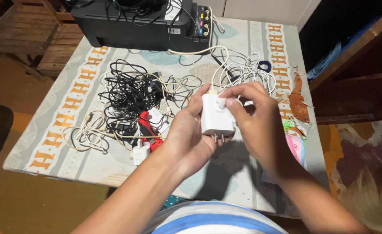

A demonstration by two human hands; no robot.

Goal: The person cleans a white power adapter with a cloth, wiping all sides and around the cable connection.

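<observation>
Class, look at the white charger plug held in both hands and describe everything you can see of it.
The white charger plug is a smooth, rounded block that looks like plastic, with faint grey marking on its face. Metal prongs point down from its base. A pale cable enters its top and trails back to the tangle of cables on the table. It is held upright above the table: the left hand cups its left side, and the right hand pinches its upper right corner.

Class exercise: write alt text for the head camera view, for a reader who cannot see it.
Two hands, left and right, hold a white plug-in charger above a patterned table strewn with tangled black cables and white cables; a black printer sits behind.
</observation>
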